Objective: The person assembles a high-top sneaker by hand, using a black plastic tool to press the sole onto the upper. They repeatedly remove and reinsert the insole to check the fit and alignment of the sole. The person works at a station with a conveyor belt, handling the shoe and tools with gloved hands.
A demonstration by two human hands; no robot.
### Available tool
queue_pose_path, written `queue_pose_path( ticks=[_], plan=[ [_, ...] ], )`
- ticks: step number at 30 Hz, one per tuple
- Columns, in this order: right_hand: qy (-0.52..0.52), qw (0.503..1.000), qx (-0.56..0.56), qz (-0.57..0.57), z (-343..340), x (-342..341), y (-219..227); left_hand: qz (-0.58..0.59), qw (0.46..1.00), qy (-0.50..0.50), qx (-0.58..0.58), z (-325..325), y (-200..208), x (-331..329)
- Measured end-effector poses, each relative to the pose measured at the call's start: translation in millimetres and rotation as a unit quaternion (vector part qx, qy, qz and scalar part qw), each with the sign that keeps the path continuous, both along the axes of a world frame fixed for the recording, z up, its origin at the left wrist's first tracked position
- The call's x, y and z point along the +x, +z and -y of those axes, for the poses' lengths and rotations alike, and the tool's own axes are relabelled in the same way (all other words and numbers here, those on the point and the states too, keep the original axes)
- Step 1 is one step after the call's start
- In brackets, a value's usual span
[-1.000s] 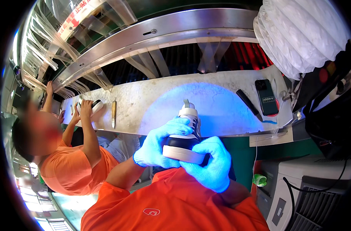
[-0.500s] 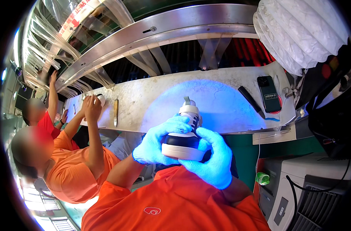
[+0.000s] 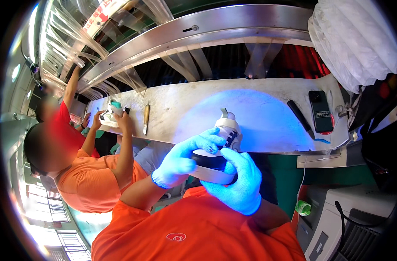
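Note:
A white and black sneaker (image 3: 229, 130) with dark laces is held between my two gloved hands, toe toward me and heel away. My left hand (image 3: 181, 158) wraps its left side, fingers over the front of the laces. My right hand (image 3: 238, 180) grips the right side and toe, its thumb and fingers around the pale sole. Both gloves glow blue under the light. The shoe is just off the near edge of the workbench (image 3: 163, 100), inside a blue-lit patch. Parts of its toe and sides are hidden by my fingers.
On the bench at right lie a dark phone (image 3: 321, 111) and a black stick-like tool (image 3: 300, 118); a wooden-handled knife (image 3: 146, 119) lies left. Two co-workers sit at left, the nearer holding a white and green shoe (image 3: 112, 114). Behind runs a metal rail (image 3: 233, 21) with plastic strips.
The view has shifted, so the bench appears farther right. My hands still hold the sneaker, which is turned slightly. The nearer co-worker's shoe now shows more fully.

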State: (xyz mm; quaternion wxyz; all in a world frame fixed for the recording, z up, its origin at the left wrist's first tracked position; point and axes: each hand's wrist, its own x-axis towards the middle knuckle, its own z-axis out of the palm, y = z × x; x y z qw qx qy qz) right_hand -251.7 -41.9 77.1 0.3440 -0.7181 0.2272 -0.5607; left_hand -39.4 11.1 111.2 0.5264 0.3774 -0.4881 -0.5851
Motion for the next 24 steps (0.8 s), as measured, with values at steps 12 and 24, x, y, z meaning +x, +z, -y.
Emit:
queue_pose_path(
  ticks=[12,24],
  plan=[
    [-0.026,0.999,-0.027,0.024,6.3,10.1,2.9,0.067,0.997,-0.001,0.036,4.1,15.1,5.0],
    [-0.015,0.999,-0.027,-0.013,18.3,8.9,1.0,0.146,0.989,-0.005,0.019,15.0,9.9,17.5]
  ],
)
